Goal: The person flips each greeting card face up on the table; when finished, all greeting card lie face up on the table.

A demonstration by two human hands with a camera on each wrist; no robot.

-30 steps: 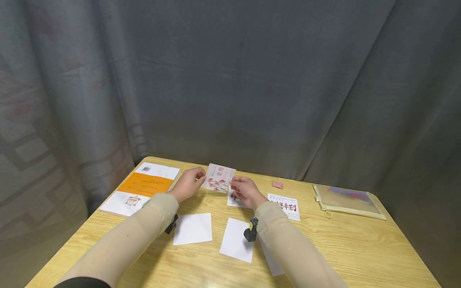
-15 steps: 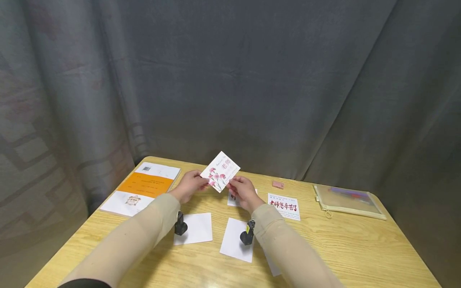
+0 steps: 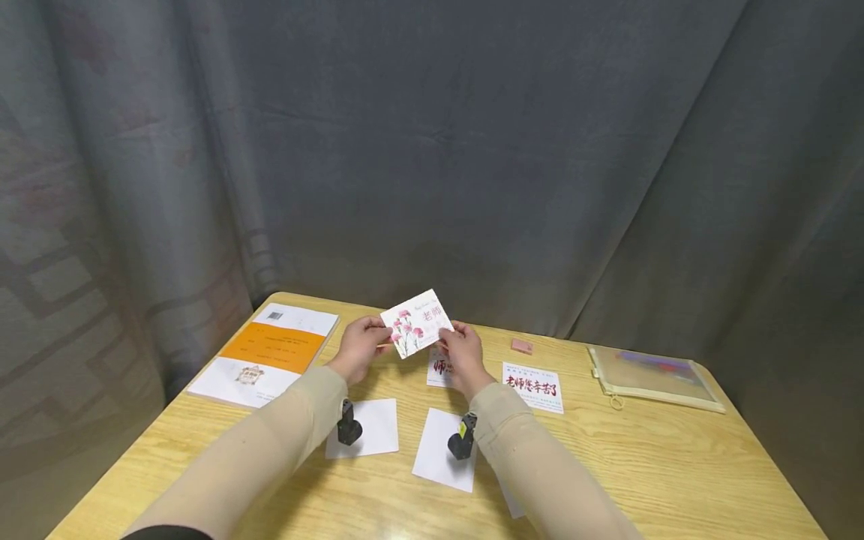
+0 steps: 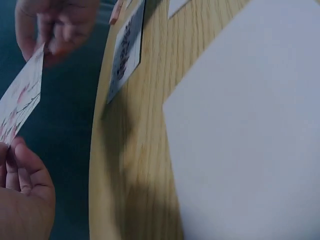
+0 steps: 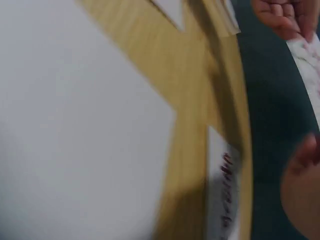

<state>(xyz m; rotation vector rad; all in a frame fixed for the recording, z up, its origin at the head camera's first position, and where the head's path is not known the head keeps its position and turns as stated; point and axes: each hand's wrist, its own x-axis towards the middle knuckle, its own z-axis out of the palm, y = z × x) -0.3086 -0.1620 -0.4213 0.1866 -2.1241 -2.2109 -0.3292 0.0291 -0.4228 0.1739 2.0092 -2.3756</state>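
Observation:
In the head view, a small white card with pink flowers and pink lettering (image 3: 413,327) is held up above the far part of the table, slightly tilted. My left hand (image 3: 360,346) pinches its left edge between thumb and fingers. At the lower right edge, the thumb of my right hand (image 3: 463,355) lies on the card's face, fingers behind. The left wrist view has the card (image 4: 22,97) stretched between both hands. Below it, partly covered by my right hand, lies a card with dark red lettering (image 3: 440,367). A similar lettered card (image 3: 532,387) lies to its right.
Blank white sheets (image 3: 444,450) lie in front, one mostly under the right forearm. An orange-and-white book (image 3: 266,352) is at the left. A pink eraser-like block (image 3: 522,346) and a translucent zip pouch (image 3: 655,379) are at the right. A grey curtain (image 3: 432,150) hangs behind.
The flowered card has turned clockwise between my hands, so its lettering moved from the top to the right side and stands nearly upright. Both hands shifted their hold on its edges.

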